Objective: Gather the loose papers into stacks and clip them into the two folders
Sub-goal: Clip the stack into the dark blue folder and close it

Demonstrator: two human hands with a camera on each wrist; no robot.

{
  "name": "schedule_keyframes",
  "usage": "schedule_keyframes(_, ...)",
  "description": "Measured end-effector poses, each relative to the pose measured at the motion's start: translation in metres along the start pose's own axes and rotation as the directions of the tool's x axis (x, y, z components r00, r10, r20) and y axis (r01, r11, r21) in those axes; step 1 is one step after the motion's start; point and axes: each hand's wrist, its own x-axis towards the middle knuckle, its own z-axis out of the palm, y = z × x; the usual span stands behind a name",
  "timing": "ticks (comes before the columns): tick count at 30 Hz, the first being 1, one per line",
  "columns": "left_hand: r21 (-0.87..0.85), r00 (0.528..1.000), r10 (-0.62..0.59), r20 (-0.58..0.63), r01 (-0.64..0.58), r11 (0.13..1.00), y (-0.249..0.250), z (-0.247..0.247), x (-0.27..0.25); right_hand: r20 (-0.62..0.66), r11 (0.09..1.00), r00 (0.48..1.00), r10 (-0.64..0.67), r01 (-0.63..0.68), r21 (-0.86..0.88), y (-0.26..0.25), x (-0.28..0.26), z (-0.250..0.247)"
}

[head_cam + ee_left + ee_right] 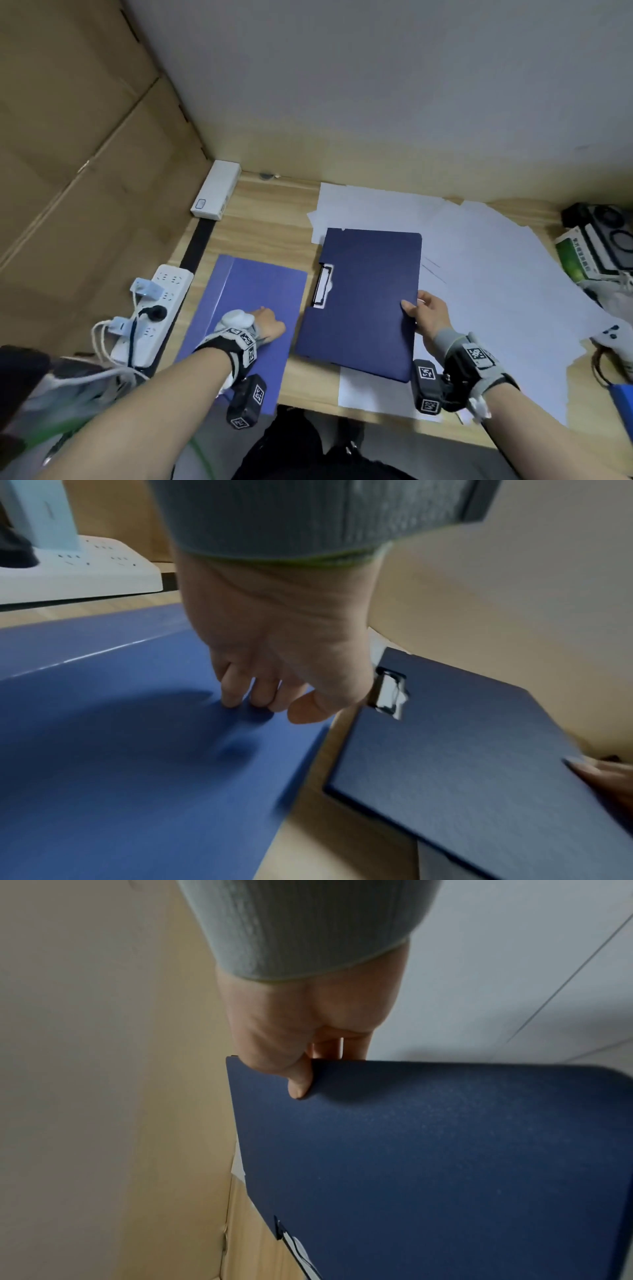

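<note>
A light blue folder (pixel 253 301) lies shut on the left of the wooden desk (pixel 267 219). My left hand (pixel 270 325) rests on it, its bent fingertips (pixel 232 699) pressing the cover (pixel 120 750). To its right a dark blue folder (pixel 363 301) with a metal clip (pixel 323 286) on its left edge lies tilted over loose white papers (pixel 496 274). My right hand (pixel 419 313) grips its right edge, thumb (pixel 299 1083) on top and fingers underneath, and that edge (pixel 428 1164) is raised slightly. The papers spread across the right half of the desk.
A white power strip (pixel 161 301) with plugs and cables hangs at the desk's left edge. A white box (pixel 217 190) stands in the back left corner by cardboard boxes (pixel 68 171). Boxes and gear (pixel 596 246) crowd the right end. A wall backs the desk.
</note>
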Motion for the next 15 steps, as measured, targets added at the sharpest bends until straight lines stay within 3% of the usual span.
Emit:
schedule_keyframes(3, -0.096, 0.997, 0.015, 0.081, -0.007, 0.995, -0.005, 0.012, -0.014, 0.048, 1.0, 0.999, 0.002, -0.002, 0.013, -0.005, 0.007, 0.025)
schedule_keyframes(7, -0.391, 0.997, -0.012, 0.075, 0.041, 0.919, -0.02, 0.004, -0.009, 0.121, 1.0, 0.993, -0.007, 0.007, 0.004, -0.011, 0.015, 0.06)
schedule_keyframes(9, -0.61, 0.999, -0.04, 0.009, 0.037, 0.791, -0.03, -0.005, -0.002, 0.145, 1.0, 0.989, -0.009, 0.01, -0.009, -0.017, 0.02, 0.076)
schedule_keyframes(11, -0.796, 0.996, -0.085, -0.024, 0.032, 0.604, -0.045, -0.016, 0.004, 0.179, 1.0, 0.984, -0.014, 0.017, -0.016, -0.026, 0.025, 0.099)
schedule_keyframes(15, -0.919, 0.991, -0.085, -0.105, -0.064, 0.389, -0.067, -0.038, 0.013, 0.238, 0.999, 0.971, -0.035, 0.03, 0.025, -0.049, 0.035, 0.144)
